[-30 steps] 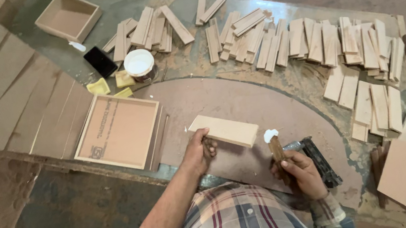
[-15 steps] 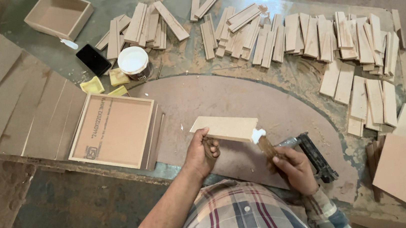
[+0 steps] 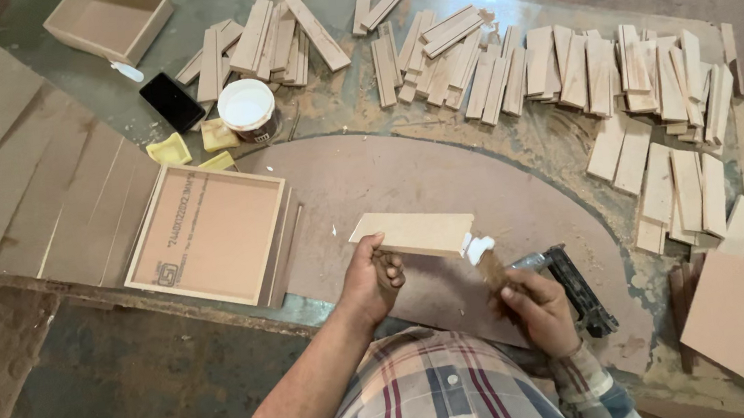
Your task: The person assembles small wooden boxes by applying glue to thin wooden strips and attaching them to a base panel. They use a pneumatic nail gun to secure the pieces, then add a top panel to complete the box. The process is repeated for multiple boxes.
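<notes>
Holding the board (image 3: 413,233) in my left hand (image 3: 372,281), my right hand (image 3: 537,310) grips the brush (image 3: 485,260); glue may drip at lower centre.

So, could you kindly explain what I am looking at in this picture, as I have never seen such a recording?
No machine here: a person wears a camera on the head, so you look down at their own two hands over a workbench. The left hand holds a flat wooden piece up off the bench. The right hand holds a brush with white glue on its tip against that piece's end. On the bench lie many small wooden slats, a white tub, a black phone, a shallow tray, an open wooden box and a dark stapler-like tool.
</notes>
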